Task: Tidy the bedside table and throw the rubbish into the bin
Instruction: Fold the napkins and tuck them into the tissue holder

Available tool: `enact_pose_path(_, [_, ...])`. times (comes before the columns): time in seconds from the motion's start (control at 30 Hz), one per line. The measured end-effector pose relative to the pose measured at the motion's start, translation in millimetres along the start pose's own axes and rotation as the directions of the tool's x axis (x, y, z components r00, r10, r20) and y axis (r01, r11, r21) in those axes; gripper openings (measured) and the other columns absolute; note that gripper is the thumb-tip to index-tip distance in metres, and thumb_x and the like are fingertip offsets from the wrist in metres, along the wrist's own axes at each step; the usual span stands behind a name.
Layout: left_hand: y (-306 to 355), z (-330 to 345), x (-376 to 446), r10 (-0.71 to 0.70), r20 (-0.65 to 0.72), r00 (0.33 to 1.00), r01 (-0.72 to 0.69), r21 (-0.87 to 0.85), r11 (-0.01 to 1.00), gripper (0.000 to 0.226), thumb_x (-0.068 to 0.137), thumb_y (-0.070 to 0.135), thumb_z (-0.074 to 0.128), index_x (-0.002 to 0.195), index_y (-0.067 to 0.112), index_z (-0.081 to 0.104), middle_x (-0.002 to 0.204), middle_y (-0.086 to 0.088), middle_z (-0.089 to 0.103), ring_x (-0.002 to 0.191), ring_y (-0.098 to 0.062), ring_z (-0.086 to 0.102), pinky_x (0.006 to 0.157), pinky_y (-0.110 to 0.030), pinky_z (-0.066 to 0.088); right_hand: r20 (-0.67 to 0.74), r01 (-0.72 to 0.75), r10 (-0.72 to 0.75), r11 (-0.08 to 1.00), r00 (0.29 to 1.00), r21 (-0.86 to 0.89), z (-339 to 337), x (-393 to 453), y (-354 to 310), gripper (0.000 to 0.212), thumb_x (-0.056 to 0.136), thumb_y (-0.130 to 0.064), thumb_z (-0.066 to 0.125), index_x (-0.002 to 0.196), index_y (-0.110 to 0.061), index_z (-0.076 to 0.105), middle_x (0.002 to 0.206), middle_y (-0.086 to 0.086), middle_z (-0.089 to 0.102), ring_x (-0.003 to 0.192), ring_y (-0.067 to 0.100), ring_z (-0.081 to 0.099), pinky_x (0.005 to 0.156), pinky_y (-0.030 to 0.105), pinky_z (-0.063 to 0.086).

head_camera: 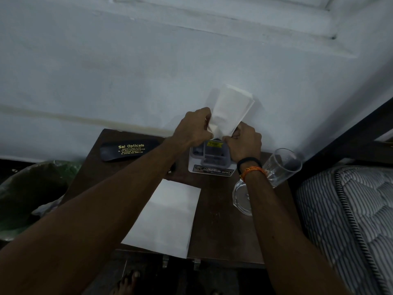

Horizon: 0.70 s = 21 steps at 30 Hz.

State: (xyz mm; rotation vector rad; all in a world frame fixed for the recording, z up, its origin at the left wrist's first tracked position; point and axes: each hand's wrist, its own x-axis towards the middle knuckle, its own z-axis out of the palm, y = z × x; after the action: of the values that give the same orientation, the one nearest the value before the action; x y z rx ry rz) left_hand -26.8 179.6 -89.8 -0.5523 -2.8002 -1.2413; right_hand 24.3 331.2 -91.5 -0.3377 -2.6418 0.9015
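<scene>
- While both hands hold the folded white paper (230,111) up at the far edge of the bedside table (214,226), I see the left hand (194,129) pinching its lower left corner and the right hand (244,143) curled round its lower right edge; neither has fingers to spare.
- My right wrist hangs just over the clear glass dish (241,199), and the empty drinking glass (282,167) leans close beside my forearm at the table's right side. I judge that drawing that arm back carelessly could knock the glass over or sweep the dish off.
- Directly under the hands sits a small white boxed item (211,162); crumpling the paper downward might shove it.
- Nearer me lies a flat white sheet (168,216) overhanging the near edge; a brush from my left forearm could slide it to the floor.
- At far left the black spectacle case (129,149) is well apart, at little risk.
- Left of the table I see a green-lined bin (32,188); a loose throw could miss it.
</scene>
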Motion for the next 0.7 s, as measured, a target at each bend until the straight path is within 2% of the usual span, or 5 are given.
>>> enact_pose_path(0.17, [0.6, 4.2, -0.7, -0.028, -0.034, 0.999, 0.029, 0.024, 0.999, 0.03, 0.069, 0.023, 0.075, 0.086, 0.011, 0.053, 0.086, -0.009, 0.068, 0.078, -0.027, 0.064, 0.066, -0.04, 0.055, 0.003, -0.007, 0.007, 1.0, 1.0, 0.001, 0.2, 0.9, 0.5, 0.023, 0.075, -0.014, 0.076, 0.096, -0.008, 0.069, 0.092, 0.011, 0.073, 0.086, 0.03, 0.067, 0.069, 0.024, 0.046])
enact_pose_path(0.3, [5.0, 5.4, 0.4, -0.074, -0.042, 0.996, 0.075, 0.017, 0.997, 0.026, 0.063, 0.02, 0.064, 0.084, 0.01, 0.053, 0.083, -0.008, 0.064, 0.075, -0.026, 0.061, 0.057, -0.031, 0.045, 0.0, -0.007, 0.007, 1.0, 1.0, -0.006, 3.3, 1.4, 1.3, 0.023, 0.074, -0.013, 0.073, 0.096, -0.009, 0.069, 0.087, 0.01, 0.073, 0.083, 0.03, 0.066, 0.07, 0.031, 0.054])
enact_pose_path(0.43, [6.8, 6.3, 4.3, -0.132, -0.031, 0.991, 0.131, -0.016, 0.991, 0.032, 0.063, 0.015, 0.07, 0.091, 0.002, 0.062, 0.089, -0.009, 0.068, 0.078, -0.025, 0.064, 0.057, -0.03, 0.05, -0.011, -0.011, 0.011, 1.0, 1.0, 0.004, 4.6, 1.3, 2.1, 0.024, 0.075, -0.013, 0.074, 0.098, -0.01, 0.069, 0.088, 0.01, 0.073, 0.083, 0.029, 0.067, 0.069, 0.027, 0.05])
enact_pose_path(0.57, [6.0, 7.4, 5.8, -0.136, -0.054, 0.989, 0.135, -0.017, 0.991, 0.043, 0.066, 0.024, 0.075, 0.102, 0.003, 0.068, 0.1, -0.014, 0.072, 0.089, -0.029, 0.068, 0.076, -0.042, 0.06, -0.011, 0.004, -0.004, 1.0, 1.0, -0.005, 4.9, 1.4, 2.5, 0.017, 0.075, -0.013, 0.073, 0.091, -0.01, 0.067, 0.086, 0.008, 0.073, 0.082, 0.027, 0.067, 0.068, 0.025, 0.048])
enact_pose_path(0.7, [5.4, 10.0, 4.3, -0.163, -0.063, 0.985, 0.166, 0.053, 0.985, 0.048, 0.065, 0.027, 0.078, 0.105, 0.006, 0.063, 0.102, -0.014, 0.068, 0.09, -0.031, 0.066, 0.074, -0.044, 0.06, -0.016, 0.05, -0.05, 0.998, 0.999, -0.038, 3.7, 2.5, 2.1, 0.005, 0.075, -0.01, 0.067, 0.079, -0.01, 0.063, 0.074, 0.004, 0.068, 0.072, 0.025, 0.062, 0.061, 0.025, 0.043])
